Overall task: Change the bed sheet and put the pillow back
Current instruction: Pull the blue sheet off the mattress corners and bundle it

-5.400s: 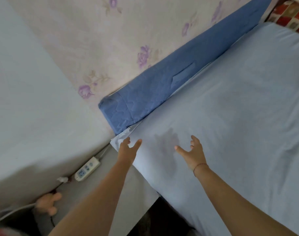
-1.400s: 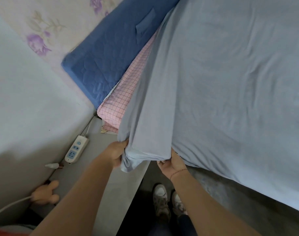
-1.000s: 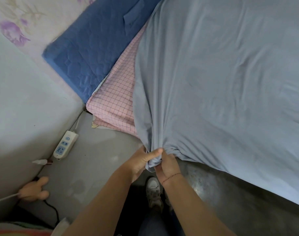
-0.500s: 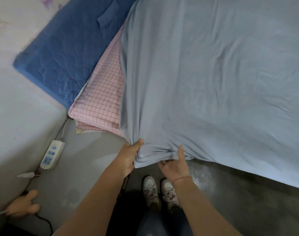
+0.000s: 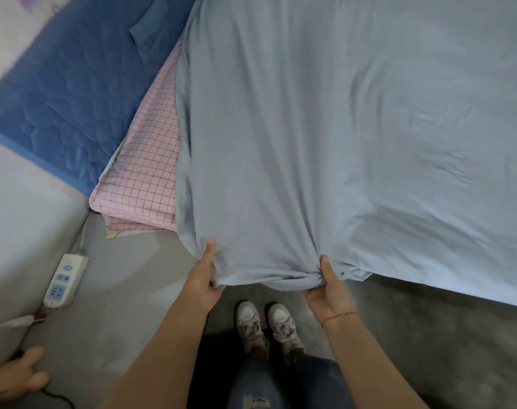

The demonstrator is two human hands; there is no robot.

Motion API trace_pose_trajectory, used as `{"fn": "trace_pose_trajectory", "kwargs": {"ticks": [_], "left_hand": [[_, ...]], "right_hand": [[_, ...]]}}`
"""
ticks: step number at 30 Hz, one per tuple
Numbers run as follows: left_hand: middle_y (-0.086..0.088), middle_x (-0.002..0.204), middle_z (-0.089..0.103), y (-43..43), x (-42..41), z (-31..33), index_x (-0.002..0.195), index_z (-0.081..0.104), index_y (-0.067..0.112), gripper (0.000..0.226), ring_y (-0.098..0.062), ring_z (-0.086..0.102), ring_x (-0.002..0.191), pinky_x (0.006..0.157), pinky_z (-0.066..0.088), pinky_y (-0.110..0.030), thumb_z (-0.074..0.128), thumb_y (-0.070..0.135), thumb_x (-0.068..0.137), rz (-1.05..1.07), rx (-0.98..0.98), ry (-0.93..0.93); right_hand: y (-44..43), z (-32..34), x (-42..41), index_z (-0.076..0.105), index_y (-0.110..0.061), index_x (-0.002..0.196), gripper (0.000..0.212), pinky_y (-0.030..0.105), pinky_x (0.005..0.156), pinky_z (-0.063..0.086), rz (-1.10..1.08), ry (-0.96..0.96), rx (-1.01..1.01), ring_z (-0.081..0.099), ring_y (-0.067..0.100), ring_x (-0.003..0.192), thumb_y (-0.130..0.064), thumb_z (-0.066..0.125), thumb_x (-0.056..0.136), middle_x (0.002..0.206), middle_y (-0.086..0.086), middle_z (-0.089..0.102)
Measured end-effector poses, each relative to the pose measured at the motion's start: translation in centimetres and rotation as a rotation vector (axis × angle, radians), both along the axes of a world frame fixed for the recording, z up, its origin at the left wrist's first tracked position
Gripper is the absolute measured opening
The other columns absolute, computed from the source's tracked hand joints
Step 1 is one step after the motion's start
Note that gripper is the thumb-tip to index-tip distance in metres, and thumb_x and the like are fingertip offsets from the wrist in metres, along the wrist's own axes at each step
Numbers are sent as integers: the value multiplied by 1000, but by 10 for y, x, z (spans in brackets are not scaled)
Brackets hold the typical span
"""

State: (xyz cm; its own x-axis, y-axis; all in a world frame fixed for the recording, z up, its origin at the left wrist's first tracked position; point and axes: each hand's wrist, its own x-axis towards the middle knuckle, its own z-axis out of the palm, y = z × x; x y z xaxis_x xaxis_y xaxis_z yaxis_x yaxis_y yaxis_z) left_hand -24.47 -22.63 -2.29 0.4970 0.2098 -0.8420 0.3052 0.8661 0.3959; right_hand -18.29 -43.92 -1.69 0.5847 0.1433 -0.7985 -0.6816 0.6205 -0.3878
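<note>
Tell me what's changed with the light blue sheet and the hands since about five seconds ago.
Both hands, then open above the flat sheet, now grip its edge: left hand and right hand have pulled the light blue sheet off the corner toward the person, uncovering the pink checked layer. In the last second the hands spread apart. The blue quilted pad and power strip stayed put.

Both hands grip the near edge of the light-blue bed sheet: left hand at its corner, right hand bunching fabric. A pink checked sheet shows at left, a power strip on the floor.
</note>
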Motion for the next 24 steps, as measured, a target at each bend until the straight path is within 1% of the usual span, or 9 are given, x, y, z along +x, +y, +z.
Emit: {"fn": "trace_pose_trajectory", "kwargs": {"ticks": [2, 5, 8, 10, 13, 15, 18, 21, 24], "left_hand": [[-7, 113, 69, -29, 1, 2, 121, 61, 12, 58, -24, 65, 104, 98, 50, -44, 60, 52, 80, -10, -92, -18], [-14, 109, 70, -77, 9, 11, 117, 61, 4, 61, -28, 67, 99, 95, 52, -46, 58, 54, 83, -42, -247, -28], [-23, 105, 70, -112, 26, 23, 113, 58, -1, 58, -33, 70, 97, 94, 54, -45, 52, 51, 87, -93, -336, -104], [-27, 114, 66, -125, 39, 25, 121, 55, -2, 53, -37, 64, 107, 103, 45, -50, 61, 39, 88, -93, -275, -93], [-27, 127, 59, -134, 56, 17, 125, 53, -3, 39, -40, 59, 116, 104, 42, -54, 63, 13, 91, -18, -90, -32], [-25, 128, 59, -138, 59, 13, 122, 55, -3, 32, -38, 58, 118, 105, 42, -54, 59, 10, 94, 26, -17, -22], [-19, 132, 57, -141, 54, 10, 131, 52, -2, 38, -34, 54, 123, 108, 40, -47, 55, 13, 97, 61, 32, -12], [-16, 133, 57, -134, 49, 14, 130, 53, 0, 36, -30, 53, 124, 109, 40, -44, 55, 13, 97, 79, 104, -12], [-11, 131, 59, -120, 43, 11, 133, 53, 5, 39, -28, 56, 122, 109, 41, -45, 58, 16, 95, 48, 133, -11]], "right_hand": [[-4, 2, 1, 60, -6, 121, 37, 37, 75, 60, 13, -13, -25, 70, 25, 95, -20, 63, 87, 108, 13, 71], [-6, 4, -2, 54, -2, 132, 72, 47, 94, 52, 37, -44, -63, 59, 34, 117, -25, 79, 68, 126, 19, 62], [-14, 3, -3, 53, 2, 130, 50, 45, 95, 52, 100, -58, -80, 58, 37, 118, -21, 62, 86, 126, 23, 61], [-18, 3, 0, 54, 3, 129, 50, 39, 88, 56, 110, -63, -79, 60, 36, 116, -21, 62, 85, 125, 23, 62], [-25, 2, 7, 56, 1, 127, 49, 34, 86, 57, 91, -58, -16, 64, 29, 110, -21, 64, 84, 119, 18, 66], [-30, 2, 10, 62, -4, 118, 29, 36, 91, 53, 92, -29, 76, 67, 25, 104, -20, 52, 95, 113, 14, 70], [-35, 5, 14, 63, -6, 119, 32, 45, 98, 48, 15, 64, 175, 62, 32, 112, -25, 50, 97, 121, 18, 65], [-49, -1, 29, 69, -8, 100, 20, 46, 71, 59, -161, 136, 251, 72, 32, 82, -22, 58, 91, 92, 18, 72], [-80, -18, 47, 59, -11, 107, 21, 48, 102, 40, -278, 208, 240, 54, 31, 117, -27, 49, 97, 101, 17, 62]]}}
